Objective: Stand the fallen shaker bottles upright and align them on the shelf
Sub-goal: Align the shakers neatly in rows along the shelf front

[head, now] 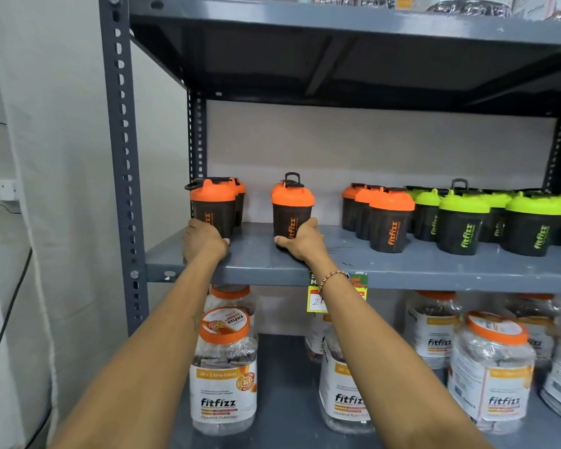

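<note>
1. The left hand (204,240) curls around the base of the left shaker (212,207), fingers wrapped on its lower body and thumb tip at the front bottom edge; the grip looks closed on it.
2. The right hand (303,239) cups the base of the middle shaker (292,209), thumb across the front low down and the other fingers around the right side, closed on the bottle. A bead bracelet (332,277) sits on that wrist.
3. Both held shakers stand upright, long axis vertical, orange lids up, orange logos running up the dark bodies and facing forward. The middle one's lid loop stands up; the left one's loop hangs toward the left.
4. They rest on the grey shelf (256,264) near its front edge, well apart from each other, with at least one more orange-lidded bottle just behind each.
5. To the right stands an upright cluster of orange shakers (390,220), then green shakers (460,226) beside them.
6. Below, jars (224,367) with orange lids fill the lower shelf; a yellow tag (316,301) hangs from the shelf edge.
</note>
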Tool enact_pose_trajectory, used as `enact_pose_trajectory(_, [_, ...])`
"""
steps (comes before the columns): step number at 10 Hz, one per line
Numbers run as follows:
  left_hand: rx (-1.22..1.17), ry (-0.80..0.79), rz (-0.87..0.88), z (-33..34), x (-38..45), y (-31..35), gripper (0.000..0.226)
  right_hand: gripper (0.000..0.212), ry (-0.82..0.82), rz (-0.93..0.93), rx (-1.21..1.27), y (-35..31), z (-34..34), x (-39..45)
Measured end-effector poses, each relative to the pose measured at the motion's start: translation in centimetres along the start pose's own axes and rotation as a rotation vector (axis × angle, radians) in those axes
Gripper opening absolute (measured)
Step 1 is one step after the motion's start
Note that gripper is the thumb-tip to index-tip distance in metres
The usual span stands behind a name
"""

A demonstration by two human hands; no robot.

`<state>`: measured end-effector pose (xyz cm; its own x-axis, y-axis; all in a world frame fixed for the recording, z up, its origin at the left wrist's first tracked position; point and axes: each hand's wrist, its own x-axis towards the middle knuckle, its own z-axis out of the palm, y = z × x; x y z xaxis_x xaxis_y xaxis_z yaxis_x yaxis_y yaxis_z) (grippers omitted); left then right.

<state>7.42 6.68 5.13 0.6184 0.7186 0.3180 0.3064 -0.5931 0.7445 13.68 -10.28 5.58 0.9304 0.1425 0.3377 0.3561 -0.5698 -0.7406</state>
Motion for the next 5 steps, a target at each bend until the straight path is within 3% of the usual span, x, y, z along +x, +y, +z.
enact_pose_trajectory(1, [0.002, 0.002, 0.007, -0.1, 0.0, 0.1, 0.079, 0.076, -0.006, 0.002, -0.003, -0.2, -0.1, -0.2])
enact_pose_trajectory(2, [-0.043, -0.015, 0.001, -0.5, -0.4, 0.0, 0.102, 0.086, -0.044, 0.021, 0.014, -0.4, -0.7, -0.6])
enact_pose_trajectory(3, [-0.031, 0.123, 0.061, -0.8, -2.3, 0.0, 0.103, 0.102, -0.091, 0.012, -0.016, -0.7, -1.9, -2.2])
enact_pose_trajectory(4, [-0.107, 0.335, 0.292, -0.4, -5.3, -0.4, 0.056, 0.074, 0.030, -0.202, -0.151, -0.1, -3.8, -6.3])
enact_pose_trajectory(5, [-0.192, 0.245, 0.609, 1.0, -9.8, 0.9, 0.025, 0.029, -0.033, -0.392, -0.240, 3.2, -4.7, -14.7])
